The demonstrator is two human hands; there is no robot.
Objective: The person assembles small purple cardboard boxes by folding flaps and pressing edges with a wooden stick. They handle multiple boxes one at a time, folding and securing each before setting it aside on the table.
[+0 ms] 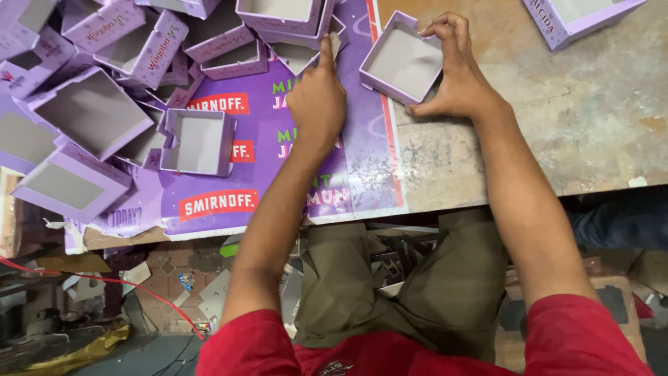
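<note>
My right hand [456, 73] grips a small open lilac cardboard box tray [402, 64], fingers curled over its far right corner and thumb at its near edge. The tray rests half on a purple printed sheet [261, 181] and half on the worn tabletop [557, 125]. My left hand [318, 97] reaches forward over the sheet, its forefinger stretched toward another open lilac tray [299, 56] just beyond it; a small scrap sits at the fingertip. Whether the finger presses on it I cannot tell.
A heap of several open lilac box trays [97, 104] fills the table's left side, with one tray [198, 143] lying apart on the sheet. Another lilac tray [577, 17] stands at the far right. The table's front edge runs across the middle; clutter and a red wire [104, 282] lie on the floor below.
</note>
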